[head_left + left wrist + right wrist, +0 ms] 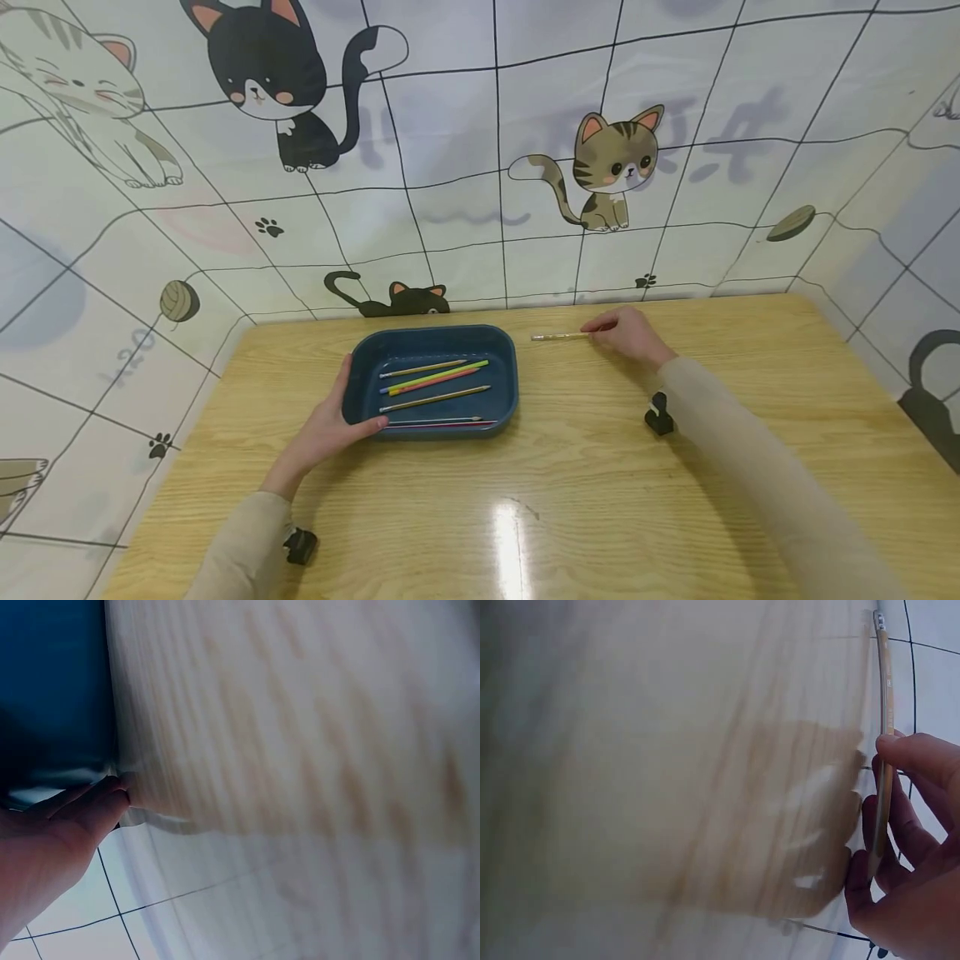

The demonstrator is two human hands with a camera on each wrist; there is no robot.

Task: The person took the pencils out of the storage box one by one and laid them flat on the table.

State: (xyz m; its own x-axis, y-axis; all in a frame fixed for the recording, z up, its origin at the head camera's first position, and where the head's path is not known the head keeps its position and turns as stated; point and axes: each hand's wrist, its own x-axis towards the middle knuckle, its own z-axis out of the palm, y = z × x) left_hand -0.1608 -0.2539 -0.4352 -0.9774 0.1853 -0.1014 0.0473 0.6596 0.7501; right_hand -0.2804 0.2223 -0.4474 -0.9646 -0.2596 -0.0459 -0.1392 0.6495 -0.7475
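Observation:
A dark blue tray [442, 335] with several pencils [435, 398] lying in it stands left of the table's middle. My left hand [330, 425] grips its left end, thumb over the front rim near the lower pencils; the left wrist view shows the fingers [90, 806] against the tray wall [56, 690]. To the right of the tray, near the table's back edge, my right hand [628, 335] pinches a wooden pencil [558, 337] whose eraser end points left. In the right wrist view the pencil [886, 690] lies between the thumb and fingers of that hand [911, 832].
The wooden table [585, 500] reaches back to a wall covering [465, 208] with printed cats and black lines. A small black object [659, 415] is beside the right sleeve, and another [301, 546] beside the left sleeve.

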